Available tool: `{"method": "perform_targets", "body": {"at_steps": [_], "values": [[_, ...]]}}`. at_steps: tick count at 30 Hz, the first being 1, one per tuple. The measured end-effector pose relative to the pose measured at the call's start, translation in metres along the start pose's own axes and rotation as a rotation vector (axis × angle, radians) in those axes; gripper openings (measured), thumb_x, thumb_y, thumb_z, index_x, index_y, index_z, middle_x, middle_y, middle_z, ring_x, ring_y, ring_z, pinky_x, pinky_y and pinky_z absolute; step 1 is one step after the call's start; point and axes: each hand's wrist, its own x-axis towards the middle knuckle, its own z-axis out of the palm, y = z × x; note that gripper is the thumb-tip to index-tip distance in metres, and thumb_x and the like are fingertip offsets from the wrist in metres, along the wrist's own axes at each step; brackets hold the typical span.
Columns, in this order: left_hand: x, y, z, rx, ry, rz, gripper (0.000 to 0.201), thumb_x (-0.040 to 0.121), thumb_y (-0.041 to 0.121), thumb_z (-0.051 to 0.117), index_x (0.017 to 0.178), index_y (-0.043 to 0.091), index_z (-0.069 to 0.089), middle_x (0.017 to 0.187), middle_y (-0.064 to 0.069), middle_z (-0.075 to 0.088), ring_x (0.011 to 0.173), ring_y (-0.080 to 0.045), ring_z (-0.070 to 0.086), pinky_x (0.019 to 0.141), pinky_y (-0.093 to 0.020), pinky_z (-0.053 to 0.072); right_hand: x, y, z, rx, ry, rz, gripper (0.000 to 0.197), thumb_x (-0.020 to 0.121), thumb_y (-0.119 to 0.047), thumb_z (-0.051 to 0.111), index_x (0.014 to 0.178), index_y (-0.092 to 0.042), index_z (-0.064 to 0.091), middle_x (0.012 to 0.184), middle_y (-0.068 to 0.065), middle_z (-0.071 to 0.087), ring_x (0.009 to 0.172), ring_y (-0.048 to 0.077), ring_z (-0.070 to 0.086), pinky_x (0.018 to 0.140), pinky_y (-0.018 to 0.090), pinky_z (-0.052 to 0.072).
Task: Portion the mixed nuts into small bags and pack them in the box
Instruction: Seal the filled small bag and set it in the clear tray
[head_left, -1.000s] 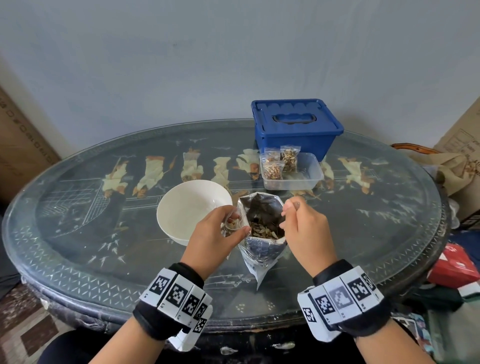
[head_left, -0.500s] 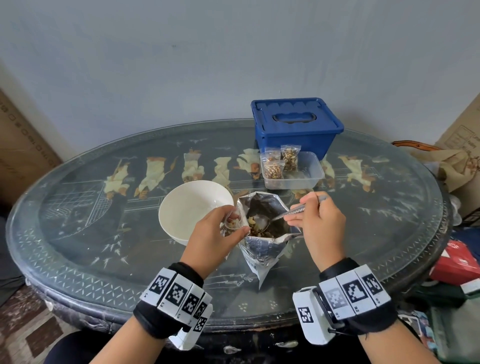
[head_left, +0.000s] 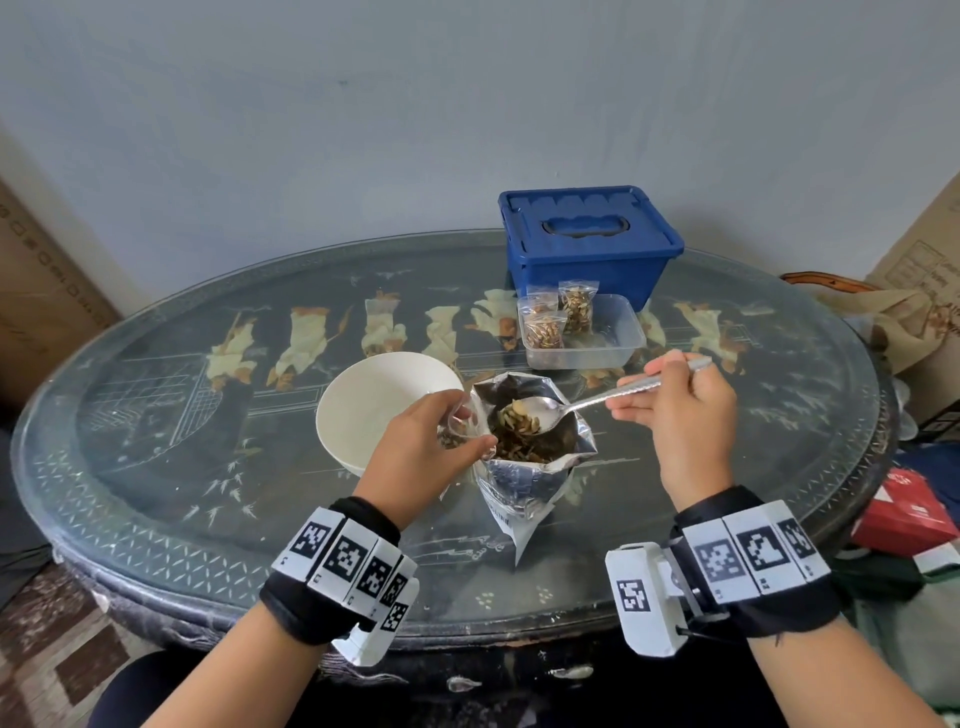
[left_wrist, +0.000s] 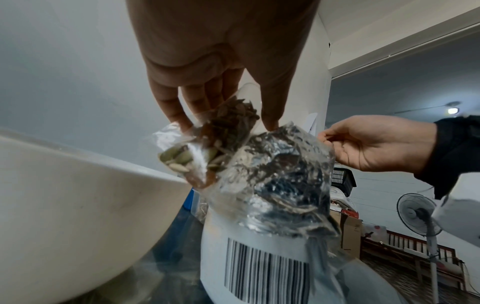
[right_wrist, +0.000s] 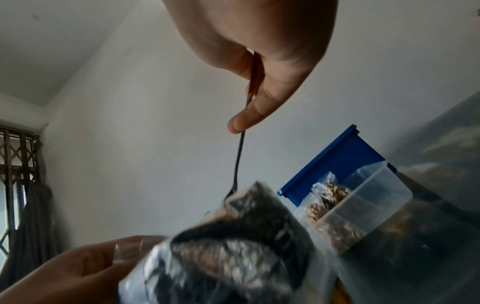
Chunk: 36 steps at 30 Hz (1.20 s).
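An open silver foil pouch (head_left: 524, 483) of mixed nuts stands at the table's middle. My left hand (head_left: 421, 447) pinches a small clear bag (left_wrist: 207, 144), partly filled with nuts and seeds, against the pouch's left rim. My right hand (head_left: 680, 410) grips a metal spoon (head_left: 582, 402) by the handle; its bowl carries seeds just above the pouch mouth. Behind, a clear plastic tub (head_left: 613, 338) holds two filled small bags (head_left: 556, 322). A shut blue box (head_left: 587, 239) stands beyond it.
A white bowl (head_left: 374, 405) sits just left of my left hand on the glass-topped oval table (head_left: 208, 467). Cardboard boxes stand at both far sides. Red packets (head_left: 909, 514) and clutter lie off the table's right edge.
My right hand has drawn back to the right and lifted the spoon out of the pouch with a load of seeds. The left hand and small bag have stayed put.
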Motion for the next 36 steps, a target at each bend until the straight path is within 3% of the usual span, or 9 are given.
{"method": "perform_targets", "body": {"at_steps": [6,13,15,19,21,24,27,32,36], "values": [[0.011,0.007,-0.004,0.101,-0.048,0.104,0.052,0.077,0.030,0.073,0.122,0.008,0.057,0.106,-0.006,0.064,0.091,-0.011,0.053,0.077,-0.008,0.032,0.013,-0.022,-0.003,0.033,0.000,-0.068,0.026,0.100,-0.014,0.034,0.080,-0.008,0.049,0.064,0.009,0.064,0.047,0.016,0.064,0.046,0.022,0.052],[0.021,0.017,-0.005,0.104,-0.098,0.146,0.053,0.078,0.032,0.072,0.124,0.012,0.055,0.109,-0.001,0.062,0.088,-0.006,0.050,0.072,-0.001,0.034,0.012,-0.036,0.008,-0.017,-0.069,-0.119,0.028,0.101,-0.017,0.034,0.077,-0.013,0.048,0.067,0.010,0.064,0.047,0.014,0.064,0.045,0.021,0.051],[0.023,0.019,-0.004,0.099,-0.112,0.138,0.053,0.078,0.031,0.072,0.124,0.012,0.055,0.110,0.000,0.061,0.092,-0.007,0.052,0.075,-0.003,0.034,0.011,-0.038,0.012,-0.053,-0.088,-0.151,0.028,0.101,-0.017,0.035,0.076,-0.014,0.049,0.068,0.009,0.065,0.049,0.016,0.065,0.045,0.023,0.052],[0.024,0.019,-0.002,0.078,-0.105,0.134,0.053,0.075,0.032,0.074,0.120,0.011,0.056,0.108,-0.002,0.062,0.092,-0.011,0.054,0.079,-0.012,0.037,0.005,-0.043,0.023,-0.147,-0.129,-0.329,0.029,0.100,-0.015,0.037,0.074,-0.014,0.049,0.067,0.010,0.064,0.050,0.018,0.065,0.046,0.034,0.053],[0.024,0.019,0.000,0.068,-0.091,0.135,0.051,0.075,0.031,0.074,0.118,0.011,0.057,0.106,-0.003,0.062,0.090,-0.010,0.053,0.076,-0.010,0.036,0.000,-0.044,0.028,-0.191,-0.154,-0.458,0.027,0.100,-0.016,0.038,0.076,-0.009,0.049,0.065,0.007,0.063,0.049,0.016,0.065,0.046,0.038,0.053],[0.023,0.018,0.002,0.039,-0.067,0.130,0.047,0.074,0.030,0.075,0.114,0.011,0.058,0.101,0.001,0.062,0.090,-0.012,0.055,0.072,-0.004,0.036,-0.006,-0.046,0.033,-0.252,-0.204,-0.641,0.026,0.099,-0.021,0.039,0.080,-0.008,0.052,0.064,-0.002,0.061,0.049,0.006,0.064,0.045,0.035,0.052],[0.020,0.016,0.002,0.003,-0.036,0.105,0.046,0.074,0.029,0.076,0.113,0.011,0.059,0.097,0.003,0.061,0.088,-0.009,0.054,0.072,0.001,0.036,-0.008,-0.050,0.033,-0.290,-0.227,-0.742,0.025,0.098,-0.023,0.038,0.082,-0.009,0.052,0.065,-0.001,0.061,0.052,0.001,0.063,0.042,0.036,0.049],[0.018,0.013,0.002,-0.014,-0.003,0.072,0.047,0.074,0.031,0.076,0.113,0.012,0.058,0.094,0.008,0.058,0.086,-0.008,0.052,0.067,-0.001,0.035,-0.003,-0.059,0.025,-0.252,-0.201,-0.755,0.024,0.096,-0.027,0.035,0.083,-0.013,0.050,0.068,-0.011,0.059,0.053,0.004,0.064,0.046,0.032,0.052],[0.018,0.012,0.003,-0.016,0.007,0.079,0.047,0.074,0.031,0.076,0.113,0.012,0.058,0.096,0.007,0.059,0.086,-0.008,0.052,0.069,-0.001,0.035,-0.003,-0.056,0.026,-0.259,-0.211,-0.738,0.027,0.096,-0.029,0.035,0.083,-0.011,0.051,0.068,-0.010,0.060,0.052,0.005,0.064,0.046,0.032,0.053]]}}
